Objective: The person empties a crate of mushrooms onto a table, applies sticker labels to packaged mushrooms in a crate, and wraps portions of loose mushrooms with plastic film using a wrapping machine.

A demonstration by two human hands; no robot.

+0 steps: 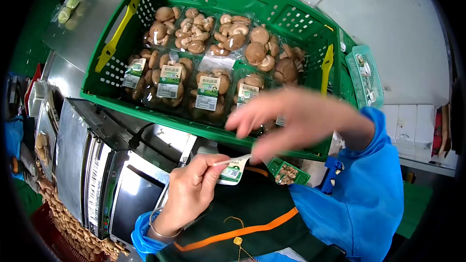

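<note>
My left hand (190, 189) pinches the edge of a white and green printed label (233, 172), which hangs curled in front of my apron. My right hand (291, 119), blurred by motion, is over the near rim of a green plastic crate (145, 115). Its fingers are stretched out and apart from the thumb; the thumb tip is close to the label, and whether it touches cannot be made out. Clear-wrapped packs of brown mushrooms (195, 30) fill the crate in two rows. Several near-row packs carry labels (208, 93); my right hand partly covers that row's right end.
A label machine with a dark screen (136, 196) stands left of my left hand. Loose mushrooms (73, 218) lie at lower left. A teal basket (365, 75) sits right of the crate, and a small green tray (297, 174) holds mushroom pieces below it.
</note>
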